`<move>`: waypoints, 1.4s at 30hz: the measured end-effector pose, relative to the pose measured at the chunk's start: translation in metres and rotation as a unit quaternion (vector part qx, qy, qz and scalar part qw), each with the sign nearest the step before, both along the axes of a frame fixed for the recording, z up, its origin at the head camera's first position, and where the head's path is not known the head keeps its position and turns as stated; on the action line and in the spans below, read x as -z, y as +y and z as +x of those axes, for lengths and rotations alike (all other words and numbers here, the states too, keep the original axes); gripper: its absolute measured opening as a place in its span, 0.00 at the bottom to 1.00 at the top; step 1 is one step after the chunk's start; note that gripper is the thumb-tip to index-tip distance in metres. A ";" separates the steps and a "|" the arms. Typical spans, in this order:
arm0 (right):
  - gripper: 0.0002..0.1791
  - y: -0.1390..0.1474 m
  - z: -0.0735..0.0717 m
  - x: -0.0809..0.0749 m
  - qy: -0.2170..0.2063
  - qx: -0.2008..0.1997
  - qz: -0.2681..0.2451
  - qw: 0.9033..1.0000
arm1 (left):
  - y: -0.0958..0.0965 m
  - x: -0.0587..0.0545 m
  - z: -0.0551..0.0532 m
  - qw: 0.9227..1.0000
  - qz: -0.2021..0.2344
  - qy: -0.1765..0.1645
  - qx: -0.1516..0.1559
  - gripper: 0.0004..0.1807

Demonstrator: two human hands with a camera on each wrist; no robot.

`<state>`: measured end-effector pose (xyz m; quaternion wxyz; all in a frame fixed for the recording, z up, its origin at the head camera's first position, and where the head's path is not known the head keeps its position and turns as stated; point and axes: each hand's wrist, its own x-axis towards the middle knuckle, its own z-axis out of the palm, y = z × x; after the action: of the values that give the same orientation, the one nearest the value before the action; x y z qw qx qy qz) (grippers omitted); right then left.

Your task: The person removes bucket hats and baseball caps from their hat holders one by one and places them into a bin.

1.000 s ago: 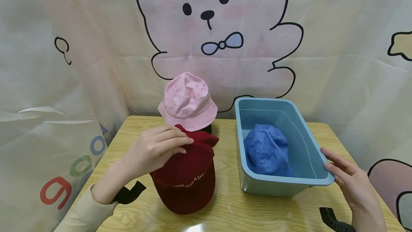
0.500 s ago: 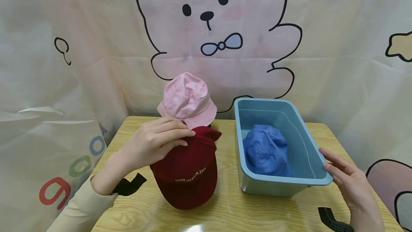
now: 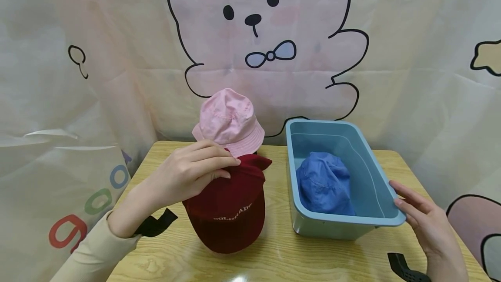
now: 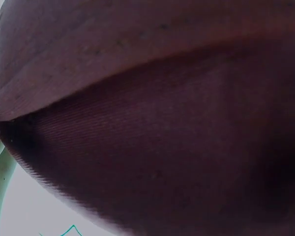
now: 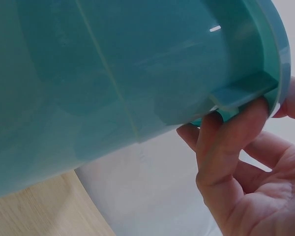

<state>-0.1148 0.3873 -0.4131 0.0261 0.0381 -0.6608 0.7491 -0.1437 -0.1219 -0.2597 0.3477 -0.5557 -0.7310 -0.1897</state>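
In the head view my left hand pinches the crown of a dark red baseball cap with white lettering, its brim toward me. The cap's underside fills the left wrist view. Behind it sits a pink bucket hat, partly covered by the hand and cap. My right hand grips the right rim of a light blue plastic bin; in the right wrist view its fingers curl under the rim. A crumpled blue hat lies inside the bin.
A wooden table carries these things. Behind and beside it hangs a pale curtain printed with a cartoon bear. Something dark shows just under the pink hat's brim.
My left hand has raised the red cap slightly and shifted it a little right, so it covers more of the pink hat's brim. My right hand stays at the bin's rim.
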 end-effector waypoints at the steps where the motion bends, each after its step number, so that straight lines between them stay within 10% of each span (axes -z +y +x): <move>1: 0.25 0.000 0.000 0.000 0.001 -0.002 -0.002 1.000 | 0.001 -0.001 0.001 1.000 -0.001 -0.001 0.003 0.10; 42: 0.25 0.000 0.001 0.001 0.007 -0.003 0.006 1.000 | 0.056 -0.043 -0.004 0.997 0.012 0.021 0.080 0.11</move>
<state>-0.1142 0.3877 -0.4144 0.0286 0.0452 -0.6651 0.7448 -0.1477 -0.0657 -0.2170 0.3532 -0.6117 -0.6746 -0.2144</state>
